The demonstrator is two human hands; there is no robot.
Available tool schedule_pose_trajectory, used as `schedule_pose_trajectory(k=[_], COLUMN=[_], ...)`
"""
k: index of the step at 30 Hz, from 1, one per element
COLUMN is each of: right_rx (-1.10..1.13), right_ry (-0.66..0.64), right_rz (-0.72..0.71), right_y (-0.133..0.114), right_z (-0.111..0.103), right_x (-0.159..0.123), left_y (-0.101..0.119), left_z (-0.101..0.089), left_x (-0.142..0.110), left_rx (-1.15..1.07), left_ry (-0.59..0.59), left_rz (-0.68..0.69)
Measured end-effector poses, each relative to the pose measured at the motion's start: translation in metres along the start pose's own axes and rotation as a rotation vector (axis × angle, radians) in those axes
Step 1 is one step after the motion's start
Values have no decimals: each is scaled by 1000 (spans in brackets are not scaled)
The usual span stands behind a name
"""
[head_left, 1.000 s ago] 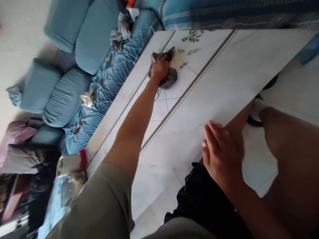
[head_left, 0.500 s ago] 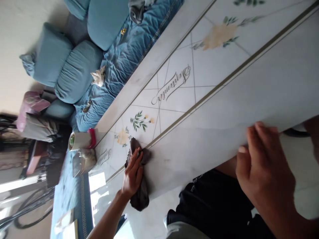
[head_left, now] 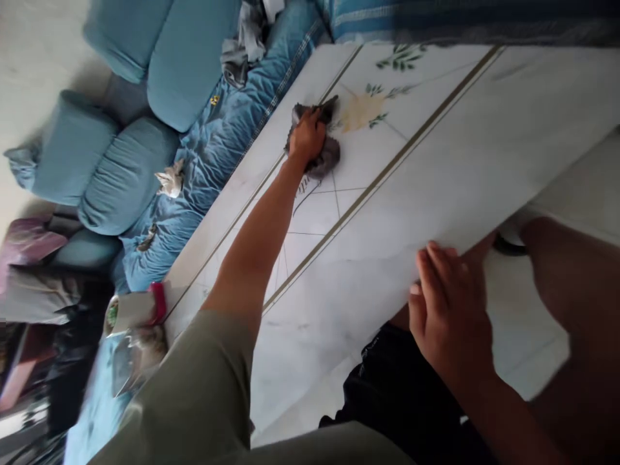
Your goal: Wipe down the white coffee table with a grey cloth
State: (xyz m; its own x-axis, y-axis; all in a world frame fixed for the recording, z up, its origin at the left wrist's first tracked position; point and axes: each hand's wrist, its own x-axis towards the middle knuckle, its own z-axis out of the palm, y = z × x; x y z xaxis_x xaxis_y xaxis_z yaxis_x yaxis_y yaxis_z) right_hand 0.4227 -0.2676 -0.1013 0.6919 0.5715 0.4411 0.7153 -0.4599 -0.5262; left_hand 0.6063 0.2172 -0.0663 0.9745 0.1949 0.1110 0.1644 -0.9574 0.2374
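My left hand (head_left: 307,137) is stretched far across the white tabletop (head_left: 387,245), pressing a crumpled dark grey cloth (head_left: 330,157) against it. The cloth bunches around my fingers beside a printed beige flower (head_left: 358,113) with green leaves. A gold stripe runs along the table, and cursive lettering (head_left: 306,187) is partly hidden under the cloth. My right hand (head_left: 448,310) rests flat and empty on the near table edge, its fingers slightly apart.
A blue sofa (head_left: 126,174) with cushions and scattered clothes runs along the table's far side. A white cup with a red end (head_left: 135,309) and a clear bag (head_left: 138,358) stand at the table's left end. My black shorts (head_left: 402,381) and the tiled floor (head_left: 533,323) lie below.
My left hand and the cloth have swept back along the table, from near its left end to the flower. The view has swung with them. My right hand stays at the edge.
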Motion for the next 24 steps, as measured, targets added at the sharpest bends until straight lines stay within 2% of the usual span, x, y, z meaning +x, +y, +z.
schedule_pose_trajectory(k=[1,2,3,4,5,7,9,11,13,14,15,16,17,18,20,22,24], right_rx=[-15,-27,-37,-42,-41,-21,23,67,86,82,74,65,57,52,50,61,92], right_ry=[5,11,13,11,11,23,42,56,66,72,81,91,99,95,57,-6,-54], right_rz=[-2,-3,-4,-6,-9,-10,8,37,49,49,45,37,29,29,38,52,56], right_y=[1,2,4,5,6,5,3,1,-2,-2,-3,-3,-3,-4,-7,-12,-17], right_z=[1,2,3,3,3,3,3,2,1,2,2,3,3,3,0,-9,-23], right_x=[0,0,-1,-1,0,0,1,2,2,2,2,3,4,5,8,10,8], left_y=[4,11,19,27,35,50,66,85,107,118,128,135,139,139,123,87,41], left_z=[3,4,4,2,-2,-13,-29,-47,-62,-68,-71,-73,-73,-72,-68,-62,-57], left_x=[15,19,11,-7,-37,-123,-236,-357,-466,-510,-544,-567,-579,-580,-552,-488,-401], left_rx=[13,11,-6,-35,-72,-138,-166,-168,-123,-83,-48,-20,-3,1,-12,-22,-23], left_ry=[-15,-15,-4,14,34,56,46,18,16,25,39,51,63,77,105,154,203], left_rz=[-17,-50,-89,-118,-129,-88,-32,-57,-174,-264,-362,-449,-517,-559,-558,-495,-444])
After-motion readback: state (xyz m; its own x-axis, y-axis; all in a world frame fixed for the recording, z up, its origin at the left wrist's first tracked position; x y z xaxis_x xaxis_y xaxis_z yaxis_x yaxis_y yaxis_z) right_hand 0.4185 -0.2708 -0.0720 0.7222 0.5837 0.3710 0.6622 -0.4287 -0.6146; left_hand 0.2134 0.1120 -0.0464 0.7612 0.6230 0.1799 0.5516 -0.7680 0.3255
